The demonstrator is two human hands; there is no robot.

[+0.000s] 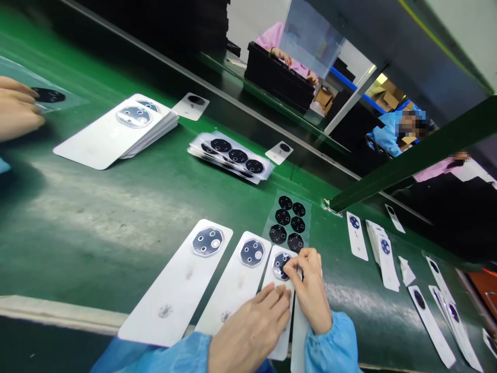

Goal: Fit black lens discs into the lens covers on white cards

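Observation:
Three white phone back covers lie side by side at the near edge of the green belt. My left hand (250,326) lies flat, fingers stretched, on the third cover (277,282). My right hand (308,287) pinches something small at that cover's round camera ring (280,265); what the fingertips hold is hidden. The first cover (176,290) and second cover (236,282) lie to the left, each with a dark camera ring. A clear sheet of black octagonal stickers (288,224) lies just beyond my right hand.
A stack of white covers (116,132) and a stack of sticker sheets (233,155) lie farther up the belt. More covers (382,248) lie to the right. Another person's hand (17,111) rests at the far left. Workers sit beyond the green rail (411,155).

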